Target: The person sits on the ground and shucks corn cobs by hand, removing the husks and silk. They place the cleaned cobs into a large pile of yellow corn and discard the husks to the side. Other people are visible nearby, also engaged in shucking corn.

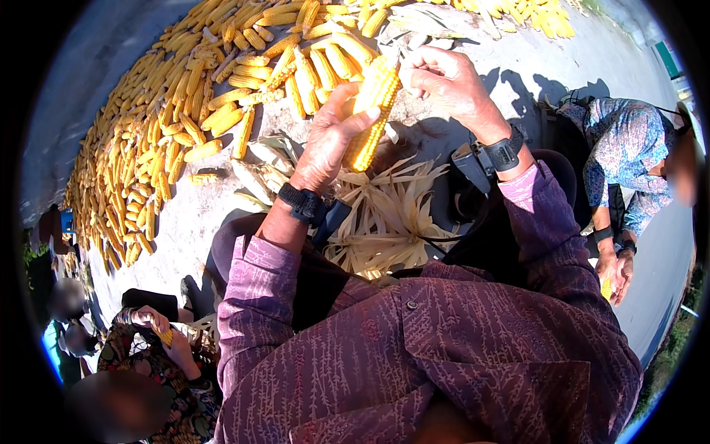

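My left hand (330, 133) is wrapped around a husked yellow corn cob (374, 111), thumb laid along its kernels. The cob slants, its thin pale end pointing up and to the right. Close beside that end is my right hand (444, 83), its fingers curled and pinched together. Whether a scrap of husk or silk is between them cannot be made out. Below both hands, dry corn husks (388, 216) lie heaped between my knees.
A wide pile of husked corn cobs (183, 122) covers the ground ahead and to the left. More cobs (532, 16) lie at the far right. One person (627, 144) sits to my right and another (161, 366) to my left, each holding a cob.
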Demonstrator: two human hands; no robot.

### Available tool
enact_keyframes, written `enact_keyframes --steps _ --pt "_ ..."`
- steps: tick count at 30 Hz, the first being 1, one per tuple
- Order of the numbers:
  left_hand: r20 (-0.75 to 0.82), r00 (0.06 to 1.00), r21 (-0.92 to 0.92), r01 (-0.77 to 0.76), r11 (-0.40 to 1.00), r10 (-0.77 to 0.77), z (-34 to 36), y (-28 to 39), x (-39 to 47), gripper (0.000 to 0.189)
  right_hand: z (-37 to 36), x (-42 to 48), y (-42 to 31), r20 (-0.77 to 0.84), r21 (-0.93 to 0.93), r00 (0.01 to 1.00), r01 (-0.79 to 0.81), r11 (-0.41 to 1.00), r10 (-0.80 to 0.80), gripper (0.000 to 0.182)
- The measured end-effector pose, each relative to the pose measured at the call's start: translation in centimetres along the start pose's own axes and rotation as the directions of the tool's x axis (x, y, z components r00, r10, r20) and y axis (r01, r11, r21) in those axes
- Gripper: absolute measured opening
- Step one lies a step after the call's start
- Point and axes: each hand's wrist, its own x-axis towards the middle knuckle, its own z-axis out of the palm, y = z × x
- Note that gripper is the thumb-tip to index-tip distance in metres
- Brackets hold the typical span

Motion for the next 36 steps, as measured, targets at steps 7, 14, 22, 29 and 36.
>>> enact_keyframes --steps 7,14,22,29,36 --pt "-0.039 0.998 0.020 -0.047 0.999 0.047 0.0 0.1 -0.2 0.056 -0.8 0.2 0.4 0.099 0.242 0.995 -0.046 0.969 0.022 0.011" --pt "-0.074 0.984 0.147 -0.147 0.978 0.159 -0.3 -0.6 0.2 0.054 -0.3 -0.1 -0.5 0.023 0.037 0.999 0.024 0.999 -0.025 0.015" --pt "-0.044 0.947 0.249 -0.298 0.921 0.318 0.0 -1.3 0.4 0.052 0.1 0.0 -0.2 -0.043 -0.094 0.998 -0.058 0.994 0.054 0.009" --pt "-0.056 0.948 0.246 -0.292 0.924 0.314 0.1 -1.2 0.3 0.057 0.7 -0.4 -0.6 -0.045 -0.150 0.998 -0.042 0.988 0.036 0.012" --pt "-0.089 0.941 0.355 -0.276 0.893 0.326 -0.1 -1.8 0.1 0.057 0.5 -0.6 -0.3 0.155 0.110 0.988 -0.015 0.994 -0.002 0.013"
